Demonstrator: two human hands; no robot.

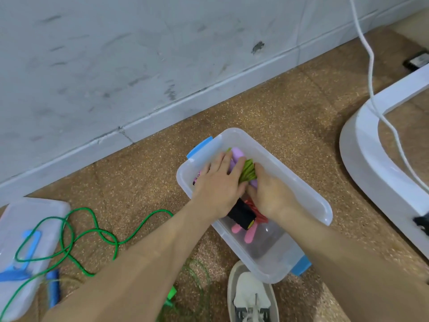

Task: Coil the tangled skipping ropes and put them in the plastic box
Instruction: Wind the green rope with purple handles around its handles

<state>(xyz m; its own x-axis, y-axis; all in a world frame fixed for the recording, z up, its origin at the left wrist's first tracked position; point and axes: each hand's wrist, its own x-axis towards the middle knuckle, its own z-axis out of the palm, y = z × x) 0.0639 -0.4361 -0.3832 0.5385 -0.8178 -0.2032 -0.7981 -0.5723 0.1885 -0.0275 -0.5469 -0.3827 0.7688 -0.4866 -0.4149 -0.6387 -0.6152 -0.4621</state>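
A clear plastic box [308, 194] with blue latches stands on the floor in the middle. Inside it both my hands hold a coiled yellow-green rope [248, 171] with purple handles [238, 154]. My left hand [217, 184] lies over the coil's left side, fingers curled round it. My right hand [269, 194] grips its right side. Below them in the box lie a black handle [241, 216], a red rope [257, 212] and pink handles [243, 231]. A loose green rope [102, 231] sprawls on the floor at left.
The box lid [25, 240] with a blue handle lies at lower left under part of the green rope. A thin transparent green coil [195, 282] and my shoe [251, 298] sit at the bottom. A white stand base [362, 159] and white cable [371, 89] are at right. The wall is close behind.
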